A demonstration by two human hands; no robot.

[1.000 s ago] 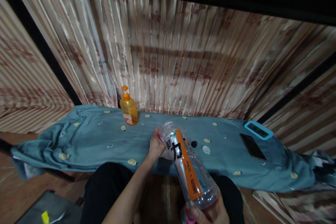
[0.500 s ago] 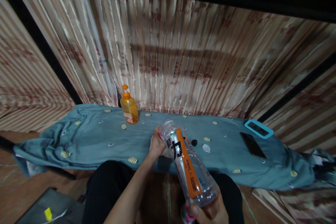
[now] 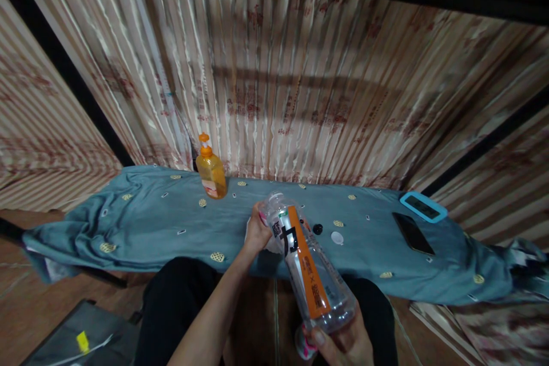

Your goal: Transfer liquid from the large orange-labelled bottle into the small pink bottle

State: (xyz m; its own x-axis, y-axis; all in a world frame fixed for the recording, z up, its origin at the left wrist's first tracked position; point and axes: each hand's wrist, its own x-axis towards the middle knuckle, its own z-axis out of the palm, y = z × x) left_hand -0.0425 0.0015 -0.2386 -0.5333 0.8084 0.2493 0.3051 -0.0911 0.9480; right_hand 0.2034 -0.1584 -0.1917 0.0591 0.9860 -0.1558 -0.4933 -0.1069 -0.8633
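Little has moved since half a second ago: both hands keep their grip; the whole scene sits slightly higher in frame.

Head view: clear plastic bottle with orange-and-white label [image 3: 305,266] lies tilted between the hands, uncapped neck away from the person. Right hand [image 3: 343,343] cups its base, fingers curled. Left hand [image 3: 256,234] is closed around the neck end, forearm stretched over the blue patterned cloth [image 3: 150,223].
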